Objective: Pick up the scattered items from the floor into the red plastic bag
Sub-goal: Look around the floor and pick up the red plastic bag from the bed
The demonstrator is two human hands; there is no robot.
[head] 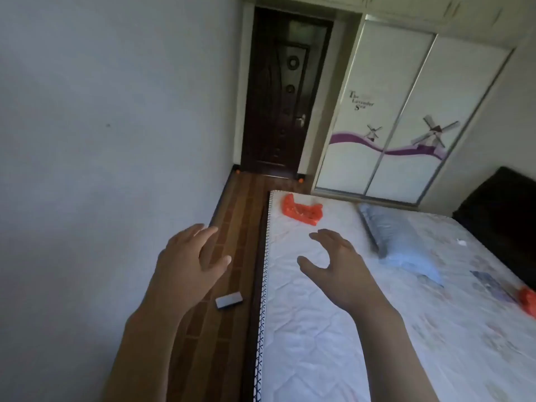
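The red plastic bag point(302, 211) lies crumpled on the far corner of the mattress point(313, 329), well apart from anything on the floor, and in the head view you hold nothing. Your left hand point(190, 262) hovers over the strip of wooden floor point(232, 216) with fingers spread and relaxed; your right hand point(333, 264) hangs over the mattress edge, fingers loosely curved around empty air. The one clear floor item, a small grey block point(228, 300), sits just beside the bed frame, below your left hand. Two small orange bits point(300, 180) lie near the dark door point(278, 94); they are too small to identify and easy to overlook. The likely slip is grabbing items before fetching the bag, leaving you juggling with full hands. The narrow gap between wall and bed could also cramp your reach and nudge the block under the frame. A second red lump point(528, 300) at the right edge might be mistaken for the bag.
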